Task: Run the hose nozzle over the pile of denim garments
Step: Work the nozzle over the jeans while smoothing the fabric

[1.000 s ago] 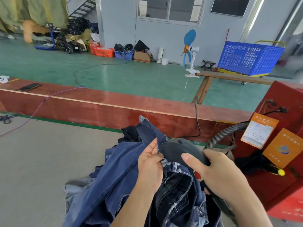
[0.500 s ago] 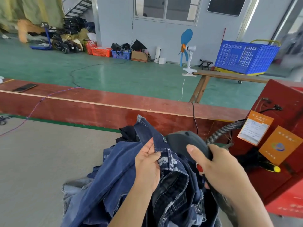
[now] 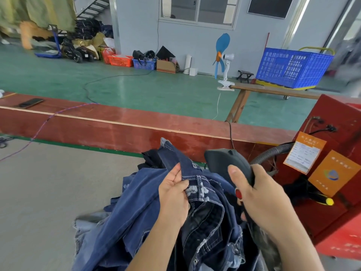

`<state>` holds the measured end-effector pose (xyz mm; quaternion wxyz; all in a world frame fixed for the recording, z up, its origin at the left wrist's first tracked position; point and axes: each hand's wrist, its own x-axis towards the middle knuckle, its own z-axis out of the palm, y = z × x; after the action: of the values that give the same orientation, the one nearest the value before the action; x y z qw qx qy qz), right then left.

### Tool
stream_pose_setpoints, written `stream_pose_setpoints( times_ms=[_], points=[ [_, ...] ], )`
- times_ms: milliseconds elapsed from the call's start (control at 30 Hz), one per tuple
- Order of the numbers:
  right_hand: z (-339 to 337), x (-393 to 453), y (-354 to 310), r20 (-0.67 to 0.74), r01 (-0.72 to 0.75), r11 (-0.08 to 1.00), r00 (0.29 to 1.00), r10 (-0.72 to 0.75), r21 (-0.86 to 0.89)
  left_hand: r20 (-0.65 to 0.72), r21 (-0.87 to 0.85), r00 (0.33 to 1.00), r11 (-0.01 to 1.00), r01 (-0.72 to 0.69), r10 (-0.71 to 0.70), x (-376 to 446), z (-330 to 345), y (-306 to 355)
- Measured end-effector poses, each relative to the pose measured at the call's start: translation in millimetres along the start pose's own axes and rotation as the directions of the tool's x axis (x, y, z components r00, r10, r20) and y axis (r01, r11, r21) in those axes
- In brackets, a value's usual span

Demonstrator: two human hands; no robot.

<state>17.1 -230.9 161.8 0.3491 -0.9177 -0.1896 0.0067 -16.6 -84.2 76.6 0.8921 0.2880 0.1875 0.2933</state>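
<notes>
Judging by the raised nozzle (image 3: 226, 163), gripped in the right hand (image 3: 261, 198), little is done; the left hand (image 3: 173, 194) pinches the denim pile (image 3: 136, 216) at lower centre.

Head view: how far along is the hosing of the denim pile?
Done: nothing visibly finished. In hand: the right hand grips the black nozzle, raised beside the denim pile, while the left hand pinches a waistband. Left: passing the nozzle over the garments.

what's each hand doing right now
Left hand: pinching the denim garment's waistband edge.
Right hand: fingers curled round the black hose nozzle.
</notes>
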Motion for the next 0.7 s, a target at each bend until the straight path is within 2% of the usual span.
stream_pose_setpoints(
  times_ms=[133, 333, 433, 533, 600, 700],
  points=[
    [14, -3, -4, 0.121, 0.046, 0.990, 0.992, -0.030, -0.131, 0.074, 0.100, 0.997, 0.995, -0.011, 0.003, -8, 3, 0],
    [16, 0, -6, -0.021, -0.009, 0.999, 1.000, 0.008, -0.051, 0.109, 0.102, 0.994, 0.995, -0.011, 0.000, -12, 4, 5],
    [3, 0, 0, 0.069, -0.018, 1.000, 0.997, 0.017, 0.014, 0.059, 0.078, 0.998, 0.997, -0.017, 0.012, -7, 5, 5],
    [7, -3, -1, 0.184, 0.037, 0.994, 0.983, -0.018, -0.099, 0.075, 0.098, 0.997, 0.995, -0.017, 0.010, -6, 3, 3],
    [14, -3, -4, 0.175, 0.050, 0.991, 0.984, -0.027, -0.127, 0.105, 0.127, 0.994, 0.992, -0.005, -0.008, -10, 3, 2],
    [17, -1, -6, 0.104, 0.043, 0.996, 0.994, -0.036, -0.071, 0.130, 0.090, 0.991, 0.996, 0.012, -0.024, -10, 2, 4]
  ],
)
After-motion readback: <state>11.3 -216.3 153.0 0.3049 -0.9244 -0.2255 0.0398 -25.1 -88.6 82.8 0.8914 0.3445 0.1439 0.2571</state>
